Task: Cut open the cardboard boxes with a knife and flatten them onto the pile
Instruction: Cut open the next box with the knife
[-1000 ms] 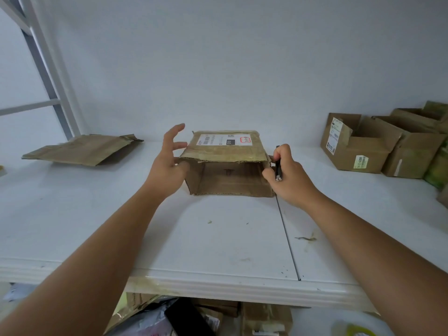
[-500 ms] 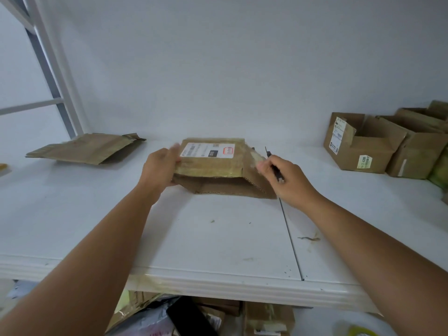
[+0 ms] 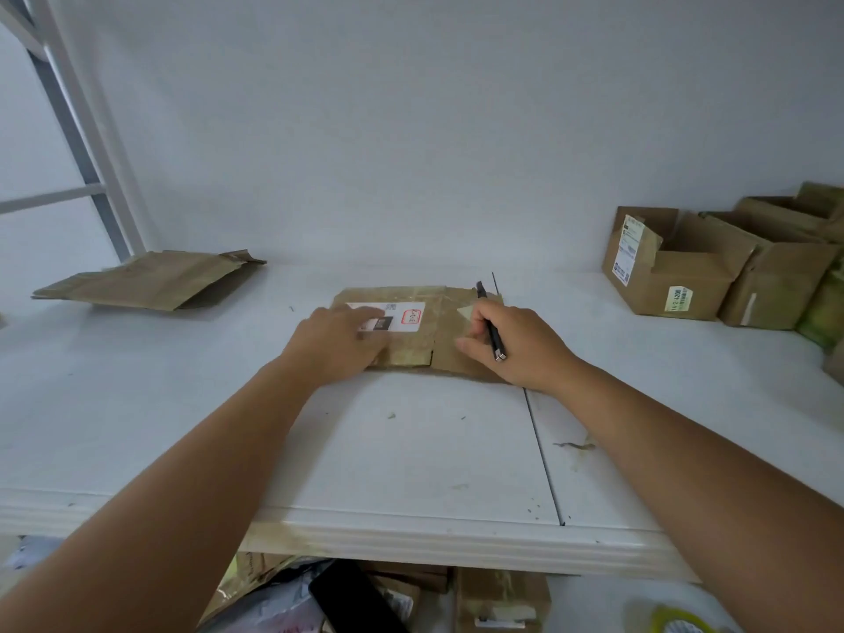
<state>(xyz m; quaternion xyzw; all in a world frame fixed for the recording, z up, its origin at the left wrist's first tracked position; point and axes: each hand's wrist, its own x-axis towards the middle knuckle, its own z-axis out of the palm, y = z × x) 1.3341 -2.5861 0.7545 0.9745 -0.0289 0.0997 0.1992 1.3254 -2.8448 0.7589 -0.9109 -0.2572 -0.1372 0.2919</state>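
A box [image 3: 424,331] lies pressed flat mid-counter [image 3: 411,450] under both hands: the left hand [image 3: 338,344] spread open on its label, the right hand [image 3: 516,344] pressing while gripping the knife [image 3: 491,326]. The pile [image 3: 150,278] waits well apart, far left. Carrying the box across risks a nick from the knife, or the card springing open

A flattened brown cardboard box [image 3: 431,331] lies mid-table on the white table [image 3: 411,454], under the left hand [image 3: 340,342] and right hand [image 3: 516,347]. A flat brown cardboard pile [image 3: 150,280] sits far left; 2 open brown cardboard boxes [image 3: 712,271] stand far right.
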